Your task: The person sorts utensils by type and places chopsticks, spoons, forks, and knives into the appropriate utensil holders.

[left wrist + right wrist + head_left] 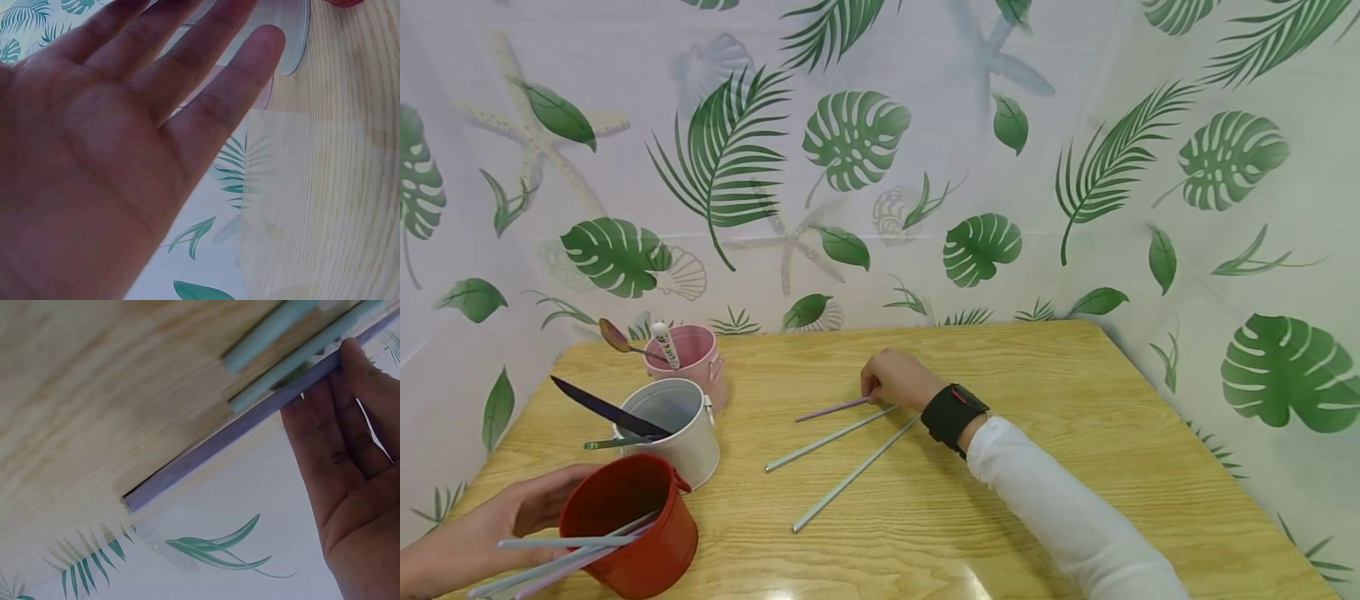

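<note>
My right hand [898, 379], on the far middle of the table, pinches a slim purple stick [206, 447] between thumb and fingertips. Two pale green sticks [831, 437] [853, 477] lie on the wood nearer to me. At the lower left, a red bucket [658, 546] with several pale blue and purple sticks [576, 554] leaning out over its rim stands in front of my left hand [523, 508]. That hand's fingers are extended at the bucket's far left side, partly hidden by it in the head view. In the left wrist view the palm shows with straight fingers [212, 115].
Behind the red bucket is a white bucket [696, 450] holding a dark-bladed knife [602, 407] and a green handle [613, 444]. Farther back, a pink bucket [703, 367] holds a spoon [615, 335] and a white-handled utensil [664, 343]. A leaf-patterned cloth [880, 192] hangs beyond the wooden table [1037, 375].
</note>
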Tool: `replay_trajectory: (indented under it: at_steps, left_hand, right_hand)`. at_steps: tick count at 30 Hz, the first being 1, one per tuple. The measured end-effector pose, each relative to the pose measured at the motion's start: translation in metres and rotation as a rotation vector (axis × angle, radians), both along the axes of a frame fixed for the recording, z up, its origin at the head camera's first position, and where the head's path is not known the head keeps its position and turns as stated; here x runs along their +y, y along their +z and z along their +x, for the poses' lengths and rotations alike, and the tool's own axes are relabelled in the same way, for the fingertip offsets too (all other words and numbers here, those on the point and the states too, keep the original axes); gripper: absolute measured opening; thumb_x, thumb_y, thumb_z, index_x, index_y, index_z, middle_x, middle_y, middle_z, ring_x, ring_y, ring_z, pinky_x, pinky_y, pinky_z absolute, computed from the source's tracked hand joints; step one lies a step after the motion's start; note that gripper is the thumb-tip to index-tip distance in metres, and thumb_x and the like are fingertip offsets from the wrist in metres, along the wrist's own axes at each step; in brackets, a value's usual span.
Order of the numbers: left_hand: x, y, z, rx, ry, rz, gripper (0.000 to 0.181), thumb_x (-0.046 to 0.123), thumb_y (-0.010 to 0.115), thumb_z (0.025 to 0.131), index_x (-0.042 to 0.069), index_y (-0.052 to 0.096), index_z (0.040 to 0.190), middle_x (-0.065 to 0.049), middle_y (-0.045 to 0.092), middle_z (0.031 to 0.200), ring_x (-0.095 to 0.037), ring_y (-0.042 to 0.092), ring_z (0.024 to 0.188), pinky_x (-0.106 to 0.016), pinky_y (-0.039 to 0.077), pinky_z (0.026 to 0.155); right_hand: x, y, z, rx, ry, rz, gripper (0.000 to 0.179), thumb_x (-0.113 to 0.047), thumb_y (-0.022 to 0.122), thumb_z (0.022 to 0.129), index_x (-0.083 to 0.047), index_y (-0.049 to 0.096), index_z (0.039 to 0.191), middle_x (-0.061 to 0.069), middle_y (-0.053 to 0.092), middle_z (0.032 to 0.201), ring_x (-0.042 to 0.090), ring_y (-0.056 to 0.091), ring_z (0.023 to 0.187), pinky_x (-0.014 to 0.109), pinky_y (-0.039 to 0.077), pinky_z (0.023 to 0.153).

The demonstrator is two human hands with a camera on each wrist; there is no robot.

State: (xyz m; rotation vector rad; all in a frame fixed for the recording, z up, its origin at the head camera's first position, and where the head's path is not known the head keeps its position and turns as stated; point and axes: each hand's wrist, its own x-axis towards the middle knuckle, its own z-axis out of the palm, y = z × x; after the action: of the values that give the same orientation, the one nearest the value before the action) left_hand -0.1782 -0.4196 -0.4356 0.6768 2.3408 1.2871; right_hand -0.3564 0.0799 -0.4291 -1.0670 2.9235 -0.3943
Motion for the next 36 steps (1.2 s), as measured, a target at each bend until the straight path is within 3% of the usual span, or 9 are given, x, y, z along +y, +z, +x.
replay_trajectory:
  at_steps: [14,16,18,21,23,25,27,33,36]
  left_hand:
    - [0.000,0.001,0.001,-0.040,0.002,0.012,0.067,0.012,0.063,0.100,0.000,0.028,0.157,0.032,0.053,0.138,0.001,0.060,0.120,-0.039,0.060,0.090]
    - [-0.001,0.000,0.001,-0.045,0.005,0.012,0.065,0.012,0.063,0.100,0.020,0.034,0.159,0.031,0.054,0.138,0.002,0.059,0.121,-0.039,0.060,0.091]
    - [-0.001,0.000,0.001,-0.033,-0.004,0.015,0.066,0.012,0.062,0.101,0.013,0.032,0.159,0.031,0.054,0.138,0.002,0.059,0.121,-0.039,0.060,0.091]
    - [-0.002,-0.001,0.001,-0.026,-0.010,0.023,0.066,0.011,0.062,0.101,0.044,0.038,0.153,0.031,0.053,0.139,0.003,0.058,0.121,-0.038,0.060,0.091]
    - [-0.001,-0.001,0.001,-0.010,-0.021,0.027,0.067,0.009,0.062,0.100,0.045,0.038,0.152,0.032,0.052,0.139,0.004,0.058,0.120,-0.036,0.060,0.090]
    - [-0.001,-0.001,0.002,-0.007,-0.022,0.028,0.069,0.008,0.063,0.100,0.059,0.039,0.141,0.033,0.052,0.138,0.005,0.058,0.120,-0.035,0.060,0.090]
    - [-0.001,-0.001,0.002,-0.011,-0.021,0.030,0.067,0.008,0.063,0.100,0.051,0.040,0.147,0.033,0.052,0.138,0.005,0.057,0.120,-0.035,0.060,0.090]
    - [0.000,0.000,0.000,-0.029,-0.018,0.025,0.066,0.009,0.062,0.101,-0.010,0.025,0.152,0.032,0.053,0.138,0.004,0.058,0.120,-0.036,0.060,0.090]
    - [-0.001,0.000,0.000,-0.027,-0.020,0.020,0.067,0.010,0.061,0.101,-0.012,0.024,0.152,0.032,0.053,0.138,0.004,0.058,0.120,-0.035,0.060,0.090]
  right_hand:
    - [0.003,0.026,0.010,-0.032,-0.013,-0.207,0.005,-0.005,0.074,0.094,-0.007,0.077,0.099,0.001,0.072,0.093,0.014,0.067,0.086,0.028,0.056,0.079]
    - [0.002,0.031,0.013,-0.036,0.001,-0.255,0.006,-0.005,0.074,0.094,-0.006,0.077,0.099,0.001,0.072,0.093,0.013,0.067,0.086,0.027,0.056,0.079]
    - [0.000,0.035,0.017,-0.032,0.014,-0.291,0.006,-0.005,0.074,0.095,-0.005,0.076,0.100,0.001,0.071,0.093,0.013,0.066,0.086,0.028,0.056,0.079]
    - [-0.004,0.042,0.023,-0.005,0.033,-0.338,0.007,-0.005,0.075,0.094,-0.008,0.076,0.100,-0.001,0.071,0.092,0.012,0.066,0.086,0.027,0.056,0.078]
    - [-0.008,0.047,0.028,0.013,0.045,-0.363,0.008,-0.005,0.075,0.094,-0.009,0.075,0.101,-0.001,0.071,0.093,0.011,0.066,0.086,0.027,0.056,0.077]
    - [-0.012,0.053,0.034,0.027,0.061,-0.393,0.009,-0.005,0.075,0.094,-0.011,0.075,0.101,-0.002,0.070,0.094,0.010,0.066,0.087,0.026,0.056,0.077]
    - [-0.018,0.059,0.042,0.036,0.090,-0.432,0.009,-0.005,0.075,0.094,-0.011,0.075,0.101,-0.002,0.069,0.095,0.010,0.066,0.088,0.024,0.057,0.077]
    - [-0.037,0.081,0.067,0.070,0.223,-0.555,0.010,-0.004,0.076,0.093,-0.008,0.074,0.101,0.000,0.069,0.095,0.009,0.065,0.088,0.022,0.058,0.074]
    - [-0.045,0.089,0.079,0.091,0.275,-0.590,0.010,-0.003,0.076,0.092,-0.008,0.074,0.101,-0.001,0.070,0.094,0.007,0.065,0.087,0.022,0.058,0.073]
